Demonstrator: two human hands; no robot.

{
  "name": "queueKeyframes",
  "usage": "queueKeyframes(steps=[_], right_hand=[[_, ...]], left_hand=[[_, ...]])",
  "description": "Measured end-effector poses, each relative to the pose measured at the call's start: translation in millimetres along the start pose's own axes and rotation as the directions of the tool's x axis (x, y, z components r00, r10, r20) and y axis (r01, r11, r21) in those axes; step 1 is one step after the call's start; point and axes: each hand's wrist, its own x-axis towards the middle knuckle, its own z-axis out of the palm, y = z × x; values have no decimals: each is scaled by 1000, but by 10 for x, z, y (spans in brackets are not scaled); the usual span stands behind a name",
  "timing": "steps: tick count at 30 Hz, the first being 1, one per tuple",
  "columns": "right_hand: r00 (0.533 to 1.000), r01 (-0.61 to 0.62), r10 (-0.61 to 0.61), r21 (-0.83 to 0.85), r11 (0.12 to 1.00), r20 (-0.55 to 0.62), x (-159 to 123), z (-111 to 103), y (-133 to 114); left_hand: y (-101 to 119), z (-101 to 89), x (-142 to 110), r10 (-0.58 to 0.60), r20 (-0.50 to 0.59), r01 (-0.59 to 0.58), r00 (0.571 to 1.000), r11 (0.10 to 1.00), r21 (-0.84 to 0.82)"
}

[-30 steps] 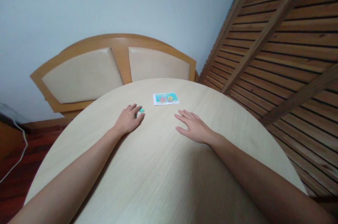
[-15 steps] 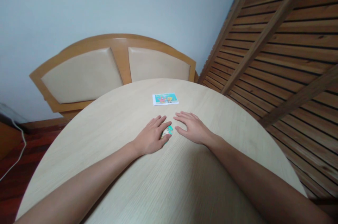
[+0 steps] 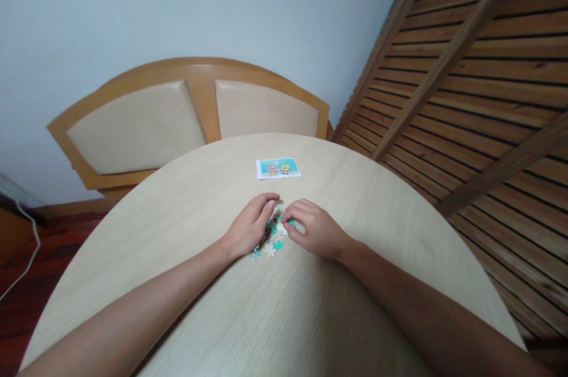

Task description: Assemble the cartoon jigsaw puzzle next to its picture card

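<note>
Round table (image 3: 231, 318), pale wood grain, set before a plain pale wall (image 3: 199, 4). Left hand (image 3: 248, 226): turned on its side, fingers loosely extended and together, palm facing inward, cupped along the left side of a pile of puzzle pieces. Right hand (image 3: 317, 229): fingers curled, thumb and fingertips brought near one another at the right side of the pile; whether a piece is pinched there cannot be told. Puzzle pieces (image 3: 271, 241): loose, heaped between the two hands, teal, white and some dark; position, middle of the table from left edge to right edge. Picture card (image 3: 280, 168): one, white border at left, teal ground with a pink and a yellow cartoon figure; lies flat between the pile and the far edge, nearer that edge. Beyond the far edge: wooden frame (image 3: 202, 90) with two cream padded panels (image 3: 137, 128). Beyond the right edge: slatted wood screen (image 3: 479, 69), brown. Beyond the left edge: dark reddish floor (image 3: 53, 258) and white cable (image 3: 33, 267).
</note>
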Motion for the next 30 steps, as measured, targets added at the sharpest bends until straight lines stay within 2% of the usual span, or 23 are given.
queueKeyframes(steps=[5,13,21,30], right_hand=[[994,58,-53,-45,997,95,-1,29,-122],[990,-44,44,-4,999,137,-43,19,-26],[989,-111,111,-5,994,100,-32,8,20],[987,-149,150,-23,989,59,-37,-5,107]], left_hand=[[29,9,30,-1,-56,1,998,1000,-2],[-29,-3,68,-58,-108,51,992,997,-64],[-63,-9,66,-92,-115,78,989,990,-118],[-54,-32,68,-95,-110,85,989,992,-93]])
